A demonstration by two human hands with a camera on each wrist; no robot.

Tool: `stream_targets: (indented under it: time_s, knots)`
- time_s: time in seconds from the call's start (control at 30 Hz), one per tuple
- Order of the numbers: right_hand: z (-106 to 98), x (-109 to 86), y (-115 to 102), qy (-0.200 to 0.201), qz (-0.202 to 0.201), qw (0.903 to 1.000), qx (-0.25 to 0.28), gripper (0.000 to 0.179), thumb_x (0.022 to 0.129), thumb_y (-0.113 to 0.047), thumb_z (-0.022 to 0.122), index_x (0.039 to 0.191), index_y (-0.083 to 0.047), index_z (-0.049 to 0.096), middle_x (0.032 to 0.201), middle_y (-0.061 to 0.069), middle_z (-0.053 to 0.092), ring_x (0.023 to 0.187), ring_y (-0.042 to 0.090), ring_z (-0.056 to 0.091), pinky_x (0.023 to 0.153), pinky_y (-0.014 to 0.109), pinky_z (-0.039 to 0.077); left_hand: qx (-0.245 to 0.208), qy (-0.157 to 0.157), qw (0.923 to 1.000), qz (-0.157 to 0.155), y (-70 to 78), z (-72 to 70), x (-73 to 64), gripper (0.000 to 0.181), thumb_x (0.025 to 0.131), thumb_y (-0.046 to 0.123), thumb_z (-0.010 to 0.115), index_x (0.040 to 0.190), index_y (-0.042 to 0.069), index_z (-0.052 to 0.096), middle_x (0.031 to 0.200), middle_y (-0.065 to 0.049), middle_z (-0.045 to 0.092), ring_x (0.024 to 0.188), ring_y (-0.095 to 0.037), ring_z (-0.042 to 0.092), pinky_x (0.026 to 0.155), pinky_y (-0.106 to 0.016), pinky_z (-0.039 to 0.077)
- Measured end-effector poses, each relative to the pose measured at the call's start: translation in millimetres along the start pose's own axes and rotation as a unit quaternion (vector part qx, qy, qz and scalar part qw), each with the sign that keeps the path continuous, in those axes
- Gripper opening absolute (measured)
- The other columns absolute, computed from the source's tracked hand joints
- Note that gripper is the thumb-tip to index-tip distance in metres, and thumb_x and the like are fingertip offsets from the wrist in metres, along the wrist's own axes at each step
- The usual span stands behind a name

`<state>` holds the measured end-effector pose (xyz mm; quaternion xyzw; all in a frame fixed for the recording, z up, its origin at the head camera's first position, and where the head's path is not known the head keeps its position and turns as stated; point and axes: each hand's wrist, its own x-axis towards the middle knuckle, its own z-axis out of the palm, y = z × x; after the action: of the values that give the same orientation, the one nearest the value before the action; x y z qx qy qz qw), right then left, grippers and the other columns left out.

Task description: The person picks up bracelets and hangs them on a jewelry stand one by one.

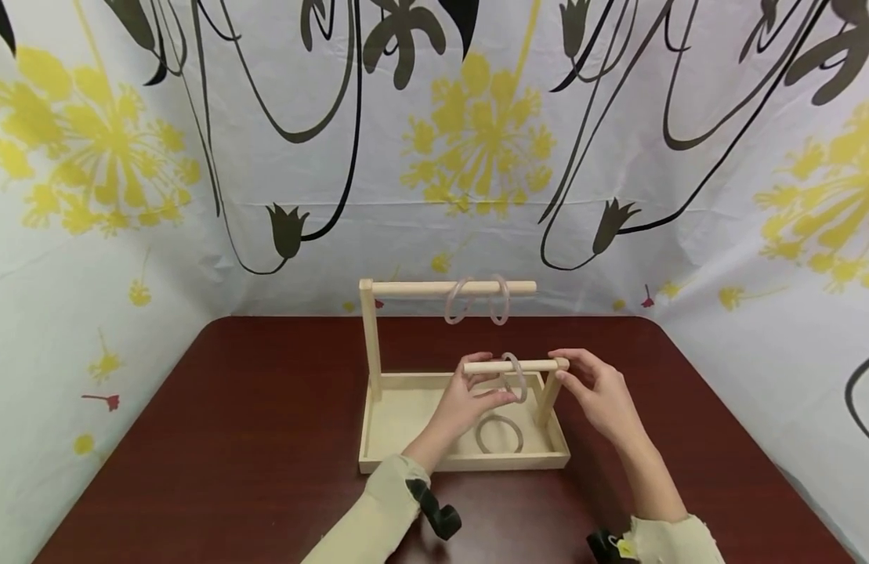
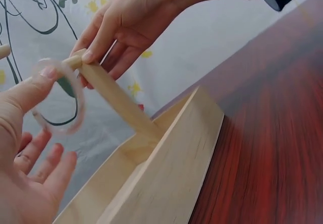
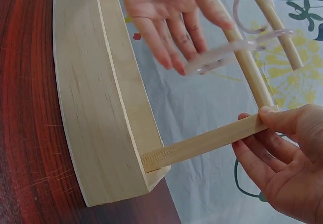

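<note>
A pale wooden rack [image 1: 369, 337] has a tray base, a taller post with a long bar, and a shorter post with a lower bar [image 1: 485, 366]. On the lower bar hangs a pale translucent bangle [image 1: 522, 384], blurred in both wrist views. My left hand [image 1: 454, 407] is beside this bangle, fingers loosely spread, the thumb at the ring in the left wrist view. With thumb and fingers, my right hand [image 1: 603, 392] pinches the top of the shorter post [image 3: 212, 139], where the lower bar joins it.
Two more bangles, one bangle [image 1: 455, 301] left of another bangle [image 1: 501, 301], hang on the upper bar [image 1: 413, 288]. A further bangle [image 1: 482, 439] is in the tray [image 1: 469, 464]. The rack stands on a dark red-brown table [image 1: 265, 439], before a flower-printed cloth [image 1: 406, 180].
</note>
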<state>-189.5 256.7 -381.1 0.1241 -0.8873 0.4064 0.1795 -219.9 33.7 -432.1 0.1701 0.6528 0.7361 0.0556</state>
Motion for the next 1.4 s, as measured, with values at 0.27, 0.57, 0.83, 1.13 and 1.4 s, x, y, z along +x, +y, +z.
stream_targets:
  time_s: [0.27, 0.57, 0.83, 1.13, 1.4]
  knots:
    - [0.2, 0.6, 0.8, 0.0, 0.002, 1.0, -0.007, 0.025, 0.095, -0.01, 0.066, 0.121, -0.01, 0.068, 0.117, 0.013, 0.073, 0.098, -0.005, 0.065, 0.079, 0.003, 0.044, 0.078, -0.046, 0.9954, -0.03, -7.1, -15.2, -3.4, 0.057, 0.085, 0.005, 0.077, 0.134, 0.003, 0.049, 0.135, -0.02, 0.06, 0.129, -0.04, 0.055, 0.105, -0.041, 0.05]
    - [-0.5, 0.9, 0.5, 0.0, 0.001, 1.0, -0.003, 0.025, 0.095, -0.009, 0.066, 0.12, -0.009, 0.068, 0.116, 0.013, 0.073, 0.098, -0.007, 0.063, 0.079, 0.003, 0.044, 0.193, -0.148, 0.9682, -0.059, -14.3, -23.0, -5.7, 0.057, 0.084, 0.006, 0.079, 0.134, -0.001, 0.053, 0.137, -0.018, 0.058, 0.133, -0.036, 0.053, 0.11, -0.044, 0.045]
    - [-0.2, -0.3, 0.4, -0.001, 0.007, 0.9999, -0.007, 0.025, 0.096, -0.009, 0.065, 0.121, -0.011, 0.068, 0.116, 0.012, 0.073, 0.098, -0.002, 0.066, 0.079, 0.005, 0.045, 0.407, -0.23, 0.884, 0.021, -16.5, -23.2, -7.3, 0.056, 0.079, 0.01, 0.083, 0.131, 0.012, 0.063, 0.152, -0.007, 0.049, 0.138, -0.026, 0.05, 0.113, -0.032, 0.041]
    - [1.2, -1.7, 2.0, 0.002, 0.006, 1.0, -0.007, 0.026, 0.096, -0.011, 0.066, 0.121, -0.012, 0.068, 0.117, 0.012, 0.073, 0.1, -0.009, 0.062, 0.081, 0.004, 0.045, 0.529, -0.249, 0.8084, 0.072, -11.8, -19.2, -5.8, 0.049, 0.082, 0.019, 0.083, 0.128, 0.017, 0.066, 0.128, 0.005, 0.068, 0.121, -0.01, 0.06, 0.104, -0.02, 0.044]
    - [1.4, -0.6, 2.1, 0.002, 0.002, 1.0, -0.005, 0.025, 0.096, -0.011, 0.066, 0.121, -0.011, 0.068, 0.116, 0.012, 0.073, 0.099, -0.006, 0.064, 0.08, 0.003, 0.044, 0.505, -0.197, 0.8394, 0.045, -14.0, -33.7, -12.5, 0.052, 0.077, 0.022, 0.086, 0.125, 0.015, 0.068, 0.123, 0.003, 0.07, 0.113, -0.011, 0.064, 0.096, -0.022, 0.049]
